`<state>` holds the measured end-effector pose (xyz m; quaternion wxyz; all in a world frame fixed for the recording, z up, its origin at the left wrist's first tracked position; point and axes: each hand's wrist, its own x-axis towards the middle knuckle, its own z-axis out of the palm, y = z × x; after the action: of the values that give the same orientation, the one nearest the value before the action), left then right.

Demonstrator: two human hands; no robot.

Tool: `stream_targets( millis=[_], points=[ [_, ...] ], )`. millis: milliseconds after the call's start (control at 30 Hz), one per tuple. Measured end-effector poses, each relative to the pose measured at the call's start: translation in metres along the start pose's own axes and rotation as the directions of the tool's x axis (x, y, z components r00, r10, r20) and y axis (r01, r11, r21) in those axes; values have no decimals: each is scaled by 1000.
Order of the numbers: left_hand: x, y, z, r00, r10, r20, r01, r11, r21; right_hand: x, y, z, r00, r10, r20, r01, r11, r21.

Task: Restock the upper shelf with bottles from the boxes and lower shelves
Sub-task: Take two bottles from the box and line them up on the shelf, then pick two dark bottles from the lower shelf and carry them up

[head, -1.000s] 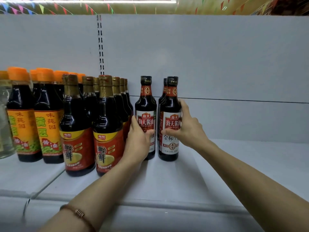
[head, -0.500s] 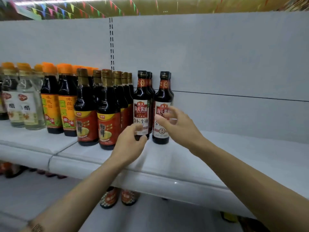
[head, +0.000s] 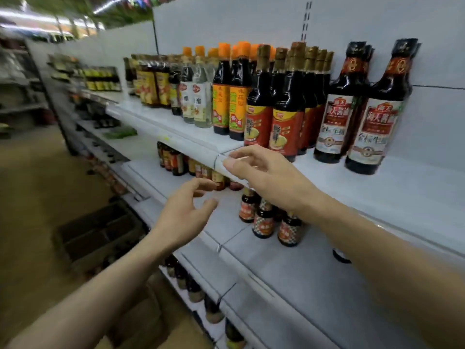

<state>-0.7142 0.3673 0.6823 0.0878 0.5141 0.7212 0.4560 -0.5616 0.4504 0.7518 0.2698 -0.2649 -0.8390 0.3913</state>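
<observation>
Two dark soy sauce bottles with black caps and red-and-white labels (head: 372, 114) stand at the right end of the row on the white upper shelf (head: 377, 187). To their left stand gold-capped bottles with red labels (head: 281, 109) and orange-capped bottles (head: 226, 89). My left hand (head: 186, 215) hovers empty in front of the shelf below, its fingers loosely spread. Also empty, my right hand (head: 266, 172) hangs by the upper shelf's front edge with relaxed fingers. Small bottles with orange labels (head: 264, 220) stand on the lower shelf beneath my right forearm.
More bottles fill the shelves to the left and the lowest shelf (head: 193, 285). A dark crate (head: 98, 233) and a cardboard box (head: 141, 321) sit on the floor at the lower left. The aisle floor (head: 32, 185) stretches away on the left.
Both hands let go of the two black-capped bottles and drew back down and left. My view has swung left and downward, showing the lower shelves and the aisle.
</observation>
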Motion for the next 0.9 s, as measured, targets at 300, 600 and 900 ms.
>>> stream_targets(
  millis=[300,600,900],
  points=[
    [-14,-104,-123,986,-119,-120,130,987,89,76,-44,135,968,-60,244,66,998,-17],
    [-2,-251,-272,960,-188,-207,237,939,249,180,-107,316,899,-121,421,117,993,35],
    [20,-381,-363,893,-336,-299,395,904,162,287,-134,458,839,-137,527,182,983,-34]
  ],
)
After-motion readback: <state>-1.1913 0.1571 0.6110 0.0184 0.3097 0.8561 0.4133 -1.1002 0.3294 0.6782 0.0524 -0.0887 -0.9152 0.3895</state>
